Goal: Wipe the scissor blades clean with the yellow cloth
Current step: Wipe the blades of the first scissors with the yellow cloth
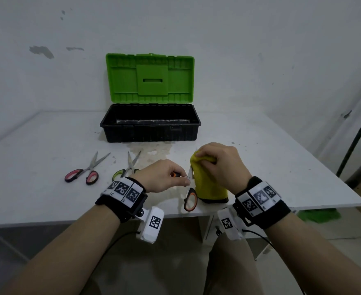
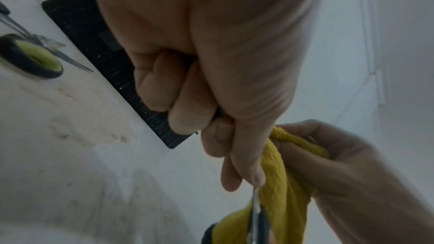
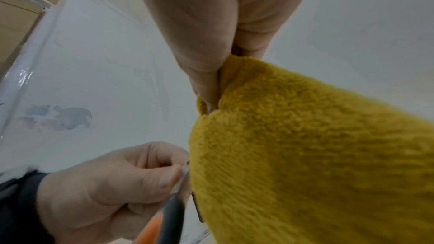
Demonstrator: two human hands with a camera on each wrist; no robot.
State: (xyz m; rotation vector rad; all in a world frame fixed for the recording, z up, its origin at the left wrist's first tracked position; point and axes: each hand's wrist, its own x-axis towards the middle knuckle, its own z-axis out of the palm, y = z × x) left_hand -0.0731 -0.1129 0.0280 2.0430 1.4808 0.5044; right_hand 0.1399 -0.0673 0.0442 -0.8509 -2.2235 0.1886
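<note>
My left hand (image 1: 164,174) pinches the scissors (image 1: 190,195), blades pointing away; right hand (image 1: 222,165) grips the cloth (image 1: 209,184) around them.

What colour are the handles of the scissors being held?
Orange and black handles, clearest in the head view.

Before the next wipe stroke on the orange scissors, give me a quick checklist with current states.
1. Left hand grips the orange scissors: ok.
2. Right hand holds the yellow cloth: ok.
3. Cloth wrapped over the blades: ok, they are hidden under it.
4. Blades clean: cannot tell.
5. Fingers clear of the blade edge: cannot tell.
6. Pink scissors and green scissors lie apart from the hands: ok.
</note>
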